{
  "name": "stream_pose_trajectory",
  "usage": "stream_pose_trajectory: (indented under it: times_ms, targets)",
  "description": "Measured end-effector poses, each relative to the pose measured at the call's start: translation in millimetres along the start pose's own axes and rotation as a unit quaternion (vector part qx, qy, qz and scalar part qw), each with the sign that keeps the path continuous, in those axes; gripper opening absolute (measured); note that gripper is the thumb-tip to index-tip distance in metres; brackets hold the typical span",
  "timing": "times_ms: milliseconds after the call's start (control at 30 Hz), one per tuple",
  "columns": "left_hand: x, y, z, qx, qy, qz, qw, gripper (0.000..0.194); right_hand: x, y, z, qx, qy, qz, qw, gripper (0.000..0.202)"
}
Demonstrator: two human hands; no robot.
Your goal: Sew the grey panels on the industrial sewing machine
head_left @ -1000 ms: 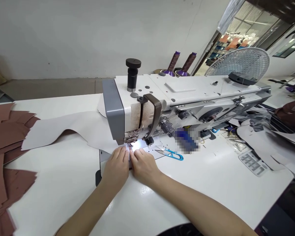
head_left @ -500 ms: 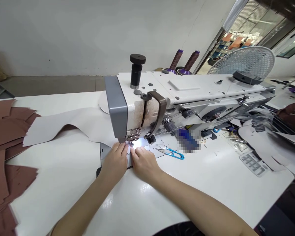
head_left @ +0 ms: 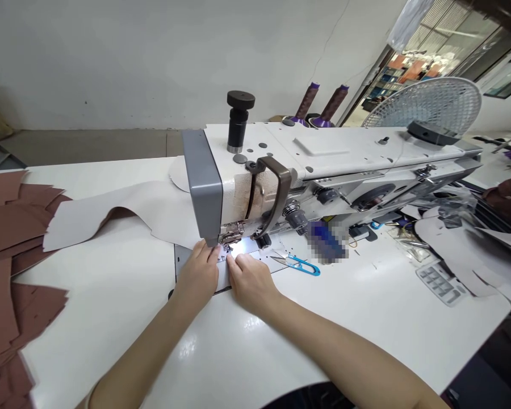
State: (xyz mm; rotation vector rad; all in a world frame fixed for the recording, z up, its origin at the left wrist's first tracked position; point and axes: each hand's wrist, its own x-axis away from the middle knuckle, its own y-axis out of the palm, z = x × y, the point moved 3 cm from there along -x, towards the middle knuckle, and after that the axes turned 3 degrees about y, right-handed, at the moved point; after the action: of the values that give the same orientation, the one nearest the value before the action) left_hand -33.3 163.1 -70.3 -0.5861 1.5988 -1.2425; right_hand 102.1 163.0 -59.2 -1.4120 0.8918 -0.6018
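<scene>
A long pale grey sheet [head_left: 166, 210], its material uncertain, runs from the left to the head of a sewing machine [head_left: 247, 187], with a raised wave in its left half. My left hand [head_left: 198, 270] lies with fingers stretched out over the sheet's near edge, close to the lit needle area. Just right of it, my right hand [head_left: 251, 281] has its fingers curled and the index fingertip by the presser foot [head_left: 227, 248]. Whatever is under those fingers is hidden. Blue thread snips [head_left: 300, 264] lie right of my right hand.
Brown cut pieces [head_left: 12, 227] are piled at the left. Two thread cones [head_left: 334, 102] and a fan [head_left: 430, 108] stand behind the machine. Pale scraps [head_left: 451, 250] and a cutout plate [head_left: 440, 284] lie at the right. A blurred blue patch [head_left: 327, 241] is beside the machine.
The pale tip that showed between my hands is out of sight. The sheet's wave stands slightly higher. My hands stay at the needle, and the view has shifted a little.
</scene>
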Motion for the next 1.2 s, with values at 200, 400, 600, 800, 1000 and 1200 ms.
stream_pose_trajectory:
  times_ms: [200, 400, 600, 800, 1000, 1200]
  targets:
    - [-1, -1.8, 1, 0.019, -0.002, 0.013, 1.0, 0.036, 0, 1, 0, 0.01, -0.002, 0.005, 1.0, 0.029]
    - [-2, -13.1, -8, 0.027, -0.026, 0.028, 0.999, 0.029, 0, 0, 0, 0.001, -0.002, 0.004, 1.0, 0.03]
    - [1, -28.2, -10, -0.029, 0.044, -0.018, 0.998, 0.028, -1, 0, 2, -0.024, 0.03, -0.002, 0.999, 0.02]
    - [2, -34.6, 8, -0.08, 0.052, -0.048, 0.994, 0.026, -4, 1, 10, -0.073, 0.085, -0.006, 0.994, 0.02]
    - [1, -24.5, 0, 0.043, -0.006, 0.047, 0.998, 0.021, -13, -2, 17, -0.155, 0.12, -0.005, 0.981, 0.025]
    - [1, -13.2, -5, 0.142, -0.03, 0.063, 0.987, 0.028, -20, -4, 19, -0.209, 0.174, -0.004, 0.962, 0.014]
